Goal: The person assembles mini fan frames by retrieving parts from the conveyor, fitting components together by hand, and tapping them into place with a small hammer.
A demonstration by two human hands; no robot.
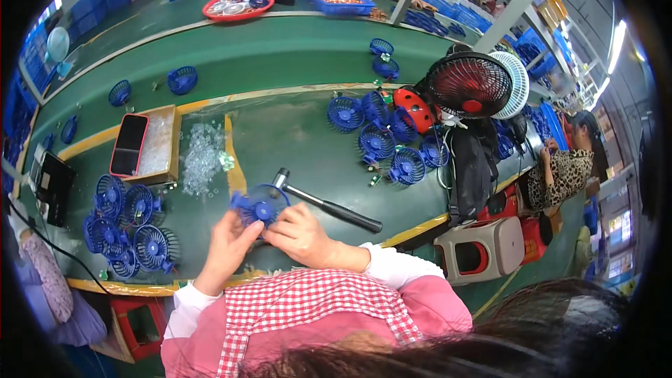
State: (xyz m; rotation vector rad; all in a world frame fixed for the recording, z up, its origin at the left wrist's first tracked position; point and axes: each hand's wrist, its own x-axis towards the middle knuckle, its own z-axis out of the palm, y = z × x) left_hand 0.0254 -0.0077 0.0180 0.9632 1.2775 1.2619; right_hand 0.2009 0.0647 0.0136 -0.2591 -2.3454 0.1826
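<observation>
Between both hands, just above the near part of the green bench, I hold a small blue fan housing point(260, 210) with a round cage. My left hand point(229, 243) grips its left side, the thumb pressed on the front. My right hand point(299, 235) pinches the lower right rim with closed fingers. A hammer point(323, 203) with a dark grip lies right beside my right hand. Left of the hands is a heap of small clear plastic pieces point(203, 157). A group of blue fan housings point(126, 227) sits at the left, and another group point(385, 140) at the right.
A phone point(129, 144) leans on a shallow box point(159, 147) of clear pieces. Behind the bench, a green conveyor point(259, 56) carries several fan housings. At the right stand a black fan point(467, 85) and a black bag point(470, 168). Co-workers sit at the right point(560, 168) and left point(52, 283).
</observation>
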